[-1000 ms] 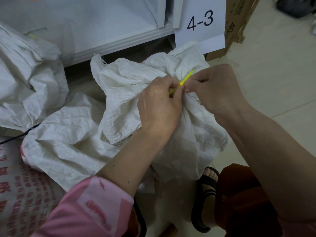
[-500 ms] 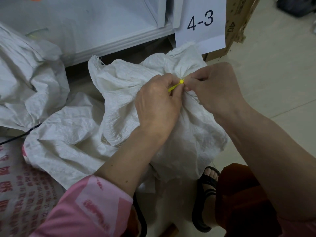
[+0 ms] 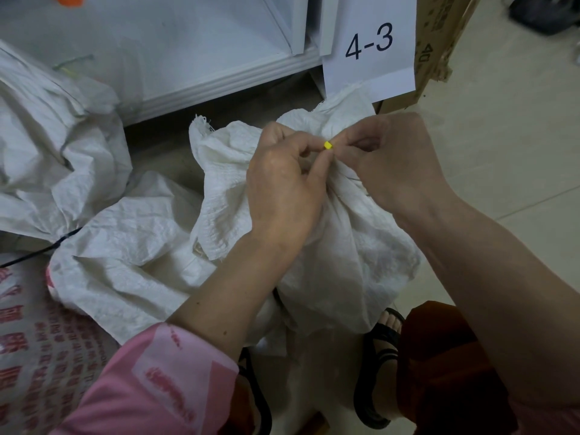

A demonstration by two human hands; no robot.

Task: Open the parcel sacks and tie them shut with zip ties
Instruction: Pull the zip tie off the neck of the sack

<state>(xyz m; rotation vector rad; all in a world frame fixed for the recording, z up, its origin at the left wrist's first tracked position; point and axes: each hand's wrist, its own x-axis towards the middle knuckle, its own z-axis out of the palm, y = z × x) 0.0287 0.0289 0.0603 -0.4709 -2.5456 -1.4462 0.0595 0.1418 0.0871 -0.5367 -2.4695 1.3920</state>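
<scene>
On the tiled floor [image 3: 518,146], just in front of the white shelf's [image 3: 201,67] lower edge, a white woven sack [image 3: 345,246] stands with its neck bunched. The left hand [image 3: 282,189] and right hand [image 3: 392,164] meet over that neck, fingertips pinching a yellow zip tie [image 3: 327,145] (only its small square head shows). A paper label [image 3: 370,42] reading 4-3 hangs just behind the sack.

sack [image 3: 339,246] before shelf [image 3: 188,58] — label [image 3: 370,45] behind | second sack [image 3: 56,146] left
</scene>
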